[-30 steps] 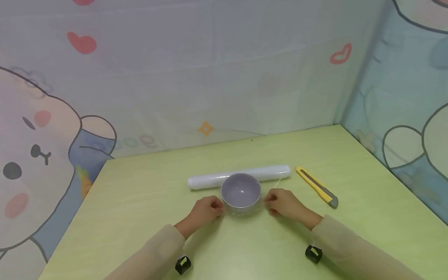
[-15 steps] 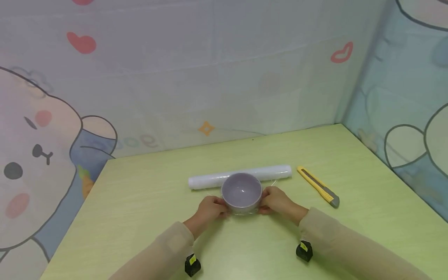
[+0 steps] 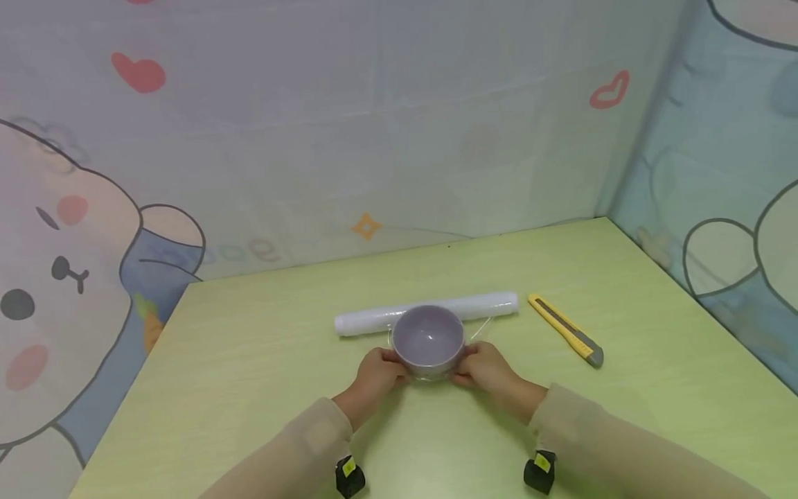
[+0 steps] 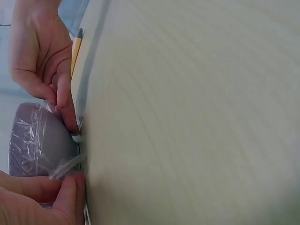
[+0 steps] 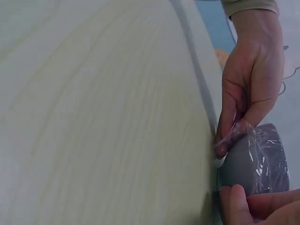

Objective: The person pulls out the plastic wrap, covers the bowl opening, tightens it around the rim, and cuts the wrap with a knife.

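Note:
A lilac bowl (image 3: 428, 337) stands upright on the table in the head view. Clear cling film (image 5: 262, 159) covers it, wrinkled and shiny along the side in both wrist views. At the bowl's left side my left hand (image 3: 377, 374) pinches the film's edge between thumb and fingers, low against the wall. My right hand (image 3: 494, 373) does the same on the right, fingertips close to the base. In the left wrist view a twisted bit of film (image 4: 65, 166) sticks out beside the left fingertips. The bowl hides part of each hand's fingertips in the head view.
Behind the bowl lies a white roll of cling film (image 3: 368, 321). A yellow utility knife (image 3: 564, 330) with a grey end rests to the right of it on the pale green table (image 3: 249, 374). Patterned cloth walls (image 3: 374, 138) border the back and sides.
Both hands have come inward from beside the bowl to its walls, drawing the film's edges in against it. The bowl, roll and knife stay where they were.

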{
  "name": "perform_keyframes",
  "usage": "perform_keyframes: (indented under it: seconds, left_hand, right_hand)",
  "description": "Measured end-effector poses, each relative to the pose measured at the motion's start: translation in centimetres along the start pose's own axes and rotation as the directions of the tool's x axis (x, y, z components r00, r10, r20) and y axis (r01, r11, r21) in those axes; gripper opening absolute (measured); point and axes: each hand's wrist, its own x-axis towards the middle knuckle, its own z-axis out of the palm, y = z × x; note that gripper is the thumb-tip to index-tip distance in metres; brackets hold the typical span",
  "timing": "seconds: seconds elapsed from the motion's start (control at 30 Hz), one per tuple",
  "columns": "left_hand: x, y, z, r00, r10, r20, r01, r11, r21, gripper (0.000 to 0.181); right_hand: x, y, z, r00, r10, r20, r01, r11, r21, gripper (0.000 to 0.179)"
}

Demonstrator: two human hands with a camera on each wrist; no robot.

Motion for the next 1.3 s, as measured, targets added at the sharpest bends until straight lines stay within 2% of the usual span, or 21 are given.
perform_keyframes:
  seconds: [0.17,0.23,0.37,0.43,0.5,0.63,0.77,0.9,1.0,1.07,1.17,1.3]
  left_hand:
    - [-0.2,0.0,0.0,1.0,0.029,0.013,-0.028,0.999,-0.044,0.03]
    - [-0.3,0.0,0.0,0.999,0.036,0.021,-0.035,0.998,-0.058,0.031]
    - [-0.7,0.1,-0.1,0.998,0.047,0.045,-0.045,0.998,-0.044,0.036]
    - [-0.9,0.3,-0.3,0.997,0.053,0.06,-0.052,0.999,-0.008,0.039]
    - [-1.0,0.4,-0.6,0.995,0.059,0.077,-0.061,0.997,0.035,0.042]
    - [-1.2,0.4,-1.2,0.994,0.063,0.09,-0.072,0.993,0.097,0.045]
    - [-1.4,0.3,-1.3,0.995,0.024,0.097,-0.035,0.993,0.113,0.054]
    - [-1.4,0.3,-1.0,0.99,-0.013,0.14,-0.005,0.992,0.123,0.065]
    - [-1.3,0.3,-0.6,0.986,0.012,0.164,-0.038,0.987,0.157,0.058]
    - [-1.1,0.3,-0.4,0.987,0.042,0.155,-0.07,0.981,0.18,0.048]
    - [-0.8,0.2,-0.2,0.988,0.085,0.133,-0.11,0.974,0.199,0.037]
    - [-0.3,0.1,0.1,0.988,0.11,0.109,-0.131,0.97,0.205,0.031]
  right_hand:
    - [-0.8,-0.2,0.2,1.0,0.006,0.022,-0.009,0.988,0.155,0.019]
    - [-0.9,-0.4,0.2,0.999,0.012,0.032,-0.017,0.983,0.182,0.015]
    - [-0.7,-0.2,-0.1,0.992,-0.036,0.121,0.015,0.985,0.174,0.013]
    - [-0.5,-0.1,-0.3,0.983,-0.068,0.169,0.04,0.986,0.16,0.02]
    - [-0.4,-0.1,-0.5,0.98,-0.068,0.185,0.043,0.99,0.136,0.03]
    - [-0.2,0.0,-1.2,0.986,0.005,0.165,-0.016,0.998,0.064,0.044]
    - [-0.1,-0.2,-1.9,0.985,0.047,0.164,-0.046,0.999,-0.011,0.053]
    - [0.0,-0.4,-2.1,0.987,0.019,0.159,-0.002,0.994,-0.107,0.058]
    - [0.2,-0.4,-1.9,0.987,-0.031,0.16,0.061,0.98,-0.192,0.05]
    - [0.5,-0.4,-1.6,0.985,-0.062,0.158,0.099,0.965,-0.242,0.041]
    - [0.9,-0.4,-1.3,0.987,-0.071,0.144,0.108,0.956,-0.273,0.026]
    - [1.0,-0.4,-1.1,0.988,-0.054,0.145,0.091,0.961,-0.262,0.01]
